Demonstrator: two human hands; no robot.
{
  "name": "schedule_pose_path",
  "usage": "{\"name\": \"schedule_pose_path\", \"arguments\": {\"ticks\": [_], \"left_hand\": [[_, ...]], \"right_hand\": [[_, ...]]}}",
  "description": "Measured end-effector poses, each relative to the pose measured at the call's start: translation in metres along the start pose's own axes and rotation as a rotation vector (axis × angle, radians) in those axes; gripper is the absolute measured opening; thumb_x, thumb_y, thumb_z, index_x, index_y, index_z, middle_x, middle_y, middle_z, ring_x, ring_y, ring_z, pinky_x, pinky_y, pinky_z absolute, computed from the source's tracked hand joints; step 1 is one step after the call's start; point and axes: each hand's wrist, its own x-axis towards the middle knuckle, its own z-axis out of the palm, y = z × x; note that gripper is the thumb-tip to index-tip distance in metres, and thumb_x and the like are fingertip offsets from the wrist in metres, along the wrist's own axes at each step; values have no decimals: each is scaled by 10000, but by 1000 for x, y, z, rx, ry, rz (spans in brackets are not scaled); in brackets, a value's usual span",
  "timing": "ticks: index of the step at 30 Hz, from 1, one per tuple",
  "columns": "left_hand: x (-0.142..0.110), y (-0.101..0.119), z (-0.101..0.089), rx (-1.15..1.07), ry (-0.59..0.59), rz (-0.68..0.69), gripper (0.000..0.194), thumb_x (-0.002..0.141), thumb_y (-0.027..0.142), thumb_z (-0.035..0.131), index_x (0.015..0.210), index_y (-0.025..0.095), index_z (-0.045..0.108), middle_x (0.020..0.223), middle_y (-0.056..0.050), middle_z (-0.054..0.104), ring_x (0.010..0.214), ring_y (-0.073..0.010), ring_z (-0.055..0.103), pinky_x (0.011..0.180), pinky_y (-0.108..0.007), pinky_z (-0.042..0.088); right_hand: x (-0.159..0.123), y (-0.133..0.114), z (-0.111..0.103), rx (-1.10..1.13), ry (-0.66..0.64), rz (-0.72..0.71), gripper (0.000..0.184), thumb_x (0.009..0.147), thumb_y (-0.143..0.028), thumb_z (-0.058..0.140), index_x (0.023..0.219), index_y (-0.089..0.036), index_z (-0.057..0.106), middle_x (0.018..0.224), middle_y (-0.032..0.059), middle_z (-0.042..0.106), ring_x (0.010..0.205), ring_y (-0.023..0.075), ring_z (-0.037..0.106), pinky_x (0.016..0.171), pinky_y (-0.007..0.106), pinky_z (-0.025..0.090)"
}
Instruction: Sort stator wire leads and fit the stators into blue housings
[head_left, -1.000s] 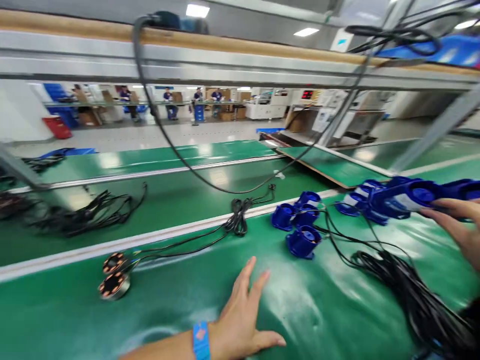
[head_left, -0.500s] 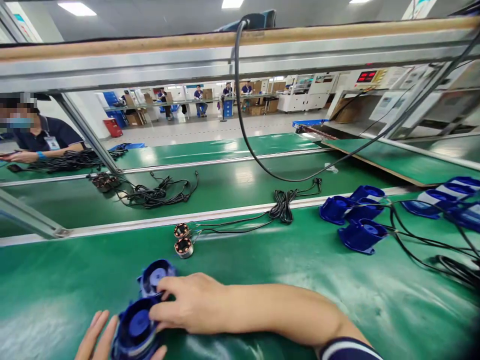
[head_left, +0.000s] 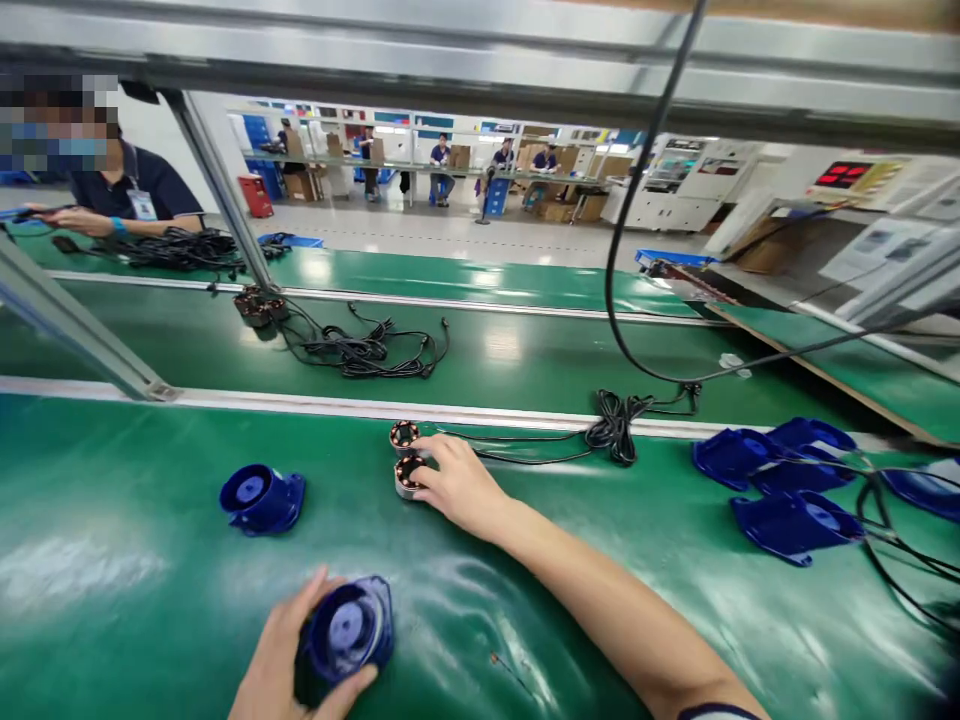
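My left hand (head_left: 289, 650) is curled around a blue fan housing (head_left: 351, 630) with a round hub inside, tilted a little above the green bench. Further forward, my right hand (head_left: 457, 485) has its thumb and finger on the near motor stator (head_left: 409, 478), a ring with copper windings. Its fingertips also lie beside the far stator (head_left: 405, 436), and they partly cover both rings. Thin leads run from the stators to a bundled black cable (head_left: 619, 425) on the right. Another blue fan housing (head_left: 262, 498) stands on the bench to the left.
Several blue housings (head_left: 795, 520) with black cables stand at the right. Beyond the white rail lie a tangle of black cables (head_left: 360, 350) and more stators (head_left: 259, 305). A black cable (head_left: 611, 250) hangs in front. A metal post (head_left: 217, 190) rises at left, near a seated co-worker (head_left: 157, 185).
My right hand has left the blue housings and moved forward to the stators. The two housings are now apart, one in my left hand. The view has shifted.
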Motion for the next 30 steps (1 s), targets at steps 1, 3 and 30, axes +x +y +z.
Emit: {"name": "schedule_pose_path", "arguments": {"ticks": [1,3,30], "left_hand": [[10,5,3,-13,-24,-31,794,858,537,713,1523,306,346,1221,-48,680,1047,-249,696,868,-369,618],[32,13,13,-62,-53,-33,791,792,571,784,1455,300,450,1205,-48,681,1044,-255,693,884,-382,610],[105,69,32,-291,-152,151,620,732,421,868,1269,285,590,1202,-13,695,1069,-208,690,929,-317,581]], "right_hand": [[-5,-6,-10,70,20,1,195,939,-346,715,1073,-205,701,1459,109,510,1340,312,467,1112,517,420],[-14,-23,-35,220,45,-20,219,984,-382,653,1124,-214,670,1454,108,516,1348,269,485,1121,462,432],[-57,1,-115,329,-178,132,769,920,-745,550,1494,-236,491,1388,98,617,1265,270,572,1097,441,407]]}}
